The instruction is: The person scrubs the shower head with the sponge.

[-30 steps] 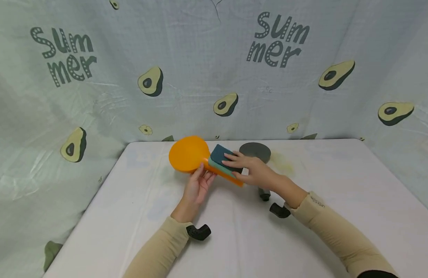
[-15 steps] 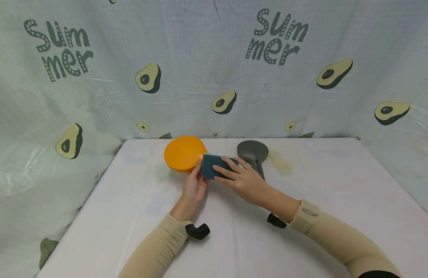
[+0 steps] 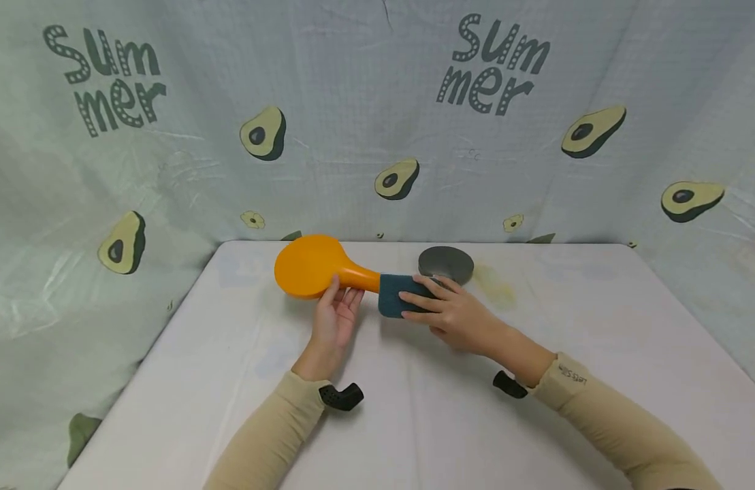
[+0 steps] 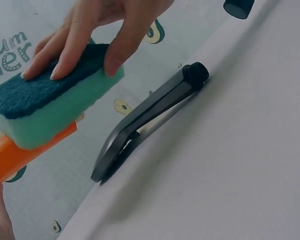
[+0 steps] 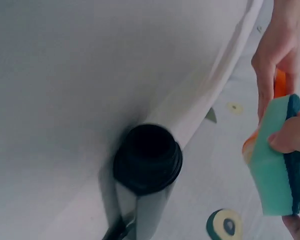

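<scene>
My left hand (image 3: 335,327) holds an orange shower head (image 3: 308,267) by its neck, thumb on top and fingers beneath, above the white table. In my right hand (image 3: 466,314) is a two-layer sponge (image 3: 391,298), dark teal scouring side up, gripped between thumb and fingers. Its light green foam (image 4: 42,127) lies against the orange handle in the left wrist view, hiding part of the handle. The handle's end peeks out past the foam in the right wrist view. Behind the right hand, a dark grey shower head (image 3: 444,263) lies on the table, its handle hidden in the head view.
A white cloth covers the table (image 3: 242,408). Behind it hangs a pale curtain (image 3: 328,95) printed with avocados and lettering. The grey shower head's threaded handle end (image 5: 147,157) points toward the right wrist camera. Black wrist mounts (image 3: 342,396) stick out from both sleeves.
The orange shower head has shifted left and its handle now lies closer to level. The sponge first slid toward the neck, then back right along the handle.
</scene>
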`<action>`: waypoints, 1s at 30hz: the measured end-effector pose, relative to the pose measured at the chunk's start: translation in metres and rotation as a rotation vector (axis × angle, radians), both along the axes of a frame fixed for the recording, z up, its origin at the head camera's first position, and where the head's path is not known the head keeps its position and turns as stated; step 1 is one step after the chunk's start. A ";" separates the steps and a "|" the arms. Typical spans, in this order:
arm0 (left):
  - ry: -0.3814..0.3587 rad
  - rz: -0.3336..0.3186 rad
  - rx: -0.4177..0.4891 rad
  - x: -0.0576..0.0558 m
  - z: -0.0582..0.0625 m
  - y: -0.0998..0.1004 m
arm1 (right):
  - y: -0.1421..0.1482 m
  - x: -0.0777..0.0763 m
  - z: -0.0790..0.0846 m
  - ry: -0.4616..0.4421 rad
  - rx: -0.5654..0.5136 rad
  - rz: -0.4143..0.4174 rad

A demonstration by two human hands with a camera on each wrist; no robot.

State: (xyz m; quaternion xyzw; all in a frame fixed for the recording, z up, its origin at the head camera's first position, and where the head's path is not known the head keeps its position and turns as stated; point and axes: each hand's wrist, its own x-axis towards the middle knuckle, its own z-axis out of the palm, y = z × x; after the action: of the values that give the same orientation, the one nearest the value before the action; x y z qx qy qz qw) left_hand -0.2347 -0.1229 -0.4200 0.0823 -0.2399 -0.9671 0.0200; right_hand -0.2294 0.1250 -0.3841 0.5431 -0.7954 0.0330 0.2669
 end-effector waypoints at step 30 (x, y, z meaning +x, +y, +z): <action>0.084 -0.090 -0.038 0.001 0.001 -0.004 | 0.019 -0.029 0.007 -1.203 -0.540 -0.063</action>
State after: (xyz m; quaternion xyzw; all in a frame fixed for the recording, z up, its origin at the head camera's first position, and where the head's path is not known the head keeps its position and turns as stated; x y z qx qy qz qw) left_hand -0.2337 -0.1270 -0.4186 0.0302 -0.2607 -0.9649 -0.0117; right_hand -0.2580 0.1443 -0.3771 0.3204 -0.7851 0.5212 -0.0963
